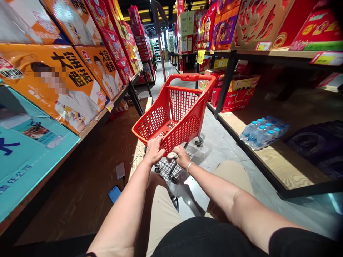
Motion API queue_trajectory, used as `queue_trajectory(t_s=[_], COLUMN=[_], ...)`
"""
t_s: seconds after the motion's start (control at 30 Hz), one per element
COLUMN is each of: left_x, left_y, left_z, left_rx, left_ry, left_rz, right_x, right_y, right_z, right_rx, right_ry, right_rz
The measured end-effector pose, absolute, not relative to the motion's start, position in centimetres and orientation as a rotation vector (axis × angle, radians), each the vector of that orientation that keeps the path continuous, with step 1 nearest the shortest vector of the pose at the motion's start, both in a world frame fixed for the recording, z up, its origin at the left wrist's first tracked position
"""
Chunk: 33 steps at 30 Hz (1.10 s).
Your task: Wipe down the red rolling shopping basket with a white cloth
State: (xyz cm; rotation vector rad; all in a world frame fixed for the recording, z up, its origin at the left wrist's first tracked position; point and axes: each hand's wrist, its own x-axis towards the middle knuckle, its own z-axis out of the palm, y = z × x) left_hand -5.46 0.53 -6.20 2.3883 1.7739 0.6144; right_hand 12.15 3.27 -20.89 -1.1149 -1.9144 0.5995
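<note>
A red plastic shopping cart (184, 137) stands in the aisle before me, its basket with nothing in it and its handle at the far end. My left hand (154, 151) is closed over the near rim of the basket. Just to its right, my right hand (181, 157) is closed around a small whitish wad (172, 155), which looks like crumpled cloth. That hand is close under the basket's near lower edge; whether it touches the plastic I cannot tell. Below the basket are a wire rack and the wheels (173, 177).
Orange drink cartons (53, 85) and a turquoise box (32, 153) fill the left shelf. A phone (115, 193) and a power bank (120, 171) lie beneath it. On the right low shelf sits a pack of water bottles (262, 132). Red gift boxes (239, 94) stand farther back.
</note>
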Motion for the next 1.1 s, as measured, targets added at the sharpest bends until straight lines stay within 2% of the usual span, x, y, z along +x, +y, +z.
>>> queue_trajectory(t_s=[0.13, 0.3, 0.47, 0.67, 0.9, 1.1], left_x=[-5.3, -5.0, -5.2, -5.4, -5.6, -5.1], left_y=[0.4, 0.3, 0.3, 0.5, 0.4, 0.1], left_z=[-6.2, -6.1, -6.3, -6.7, -6.3, -6.0], left_rx=[2.39, 2.378, 2.399, 2.429, 2.407, 2.394], left_ry=[1.777, 1.788, 1.78, 1.781, 1.783, 1.785], left_rz=[0.62, 0.613, 0.604, 0.607, 0.61, 0.617], right_x=[14.0, 13.9, 11.4, 10.0, 12.5, 15.0], right_y=[5.8, 7.0, 5.7, 8.5, 8.5, 11.7], right_z=[-18.0, -15.2, -15.9, -15.8, -16.5, -11.1], right_rx=[-1.24, -1.287, -1.211, -1.296, -1.211, -1.155], right_ry=[-1.661, -1.713, -1.54, -1.154, -1.159, -1.225], right_rz=[0.4, 0.285, 0.438, 0.604, 0.716, 0.388])
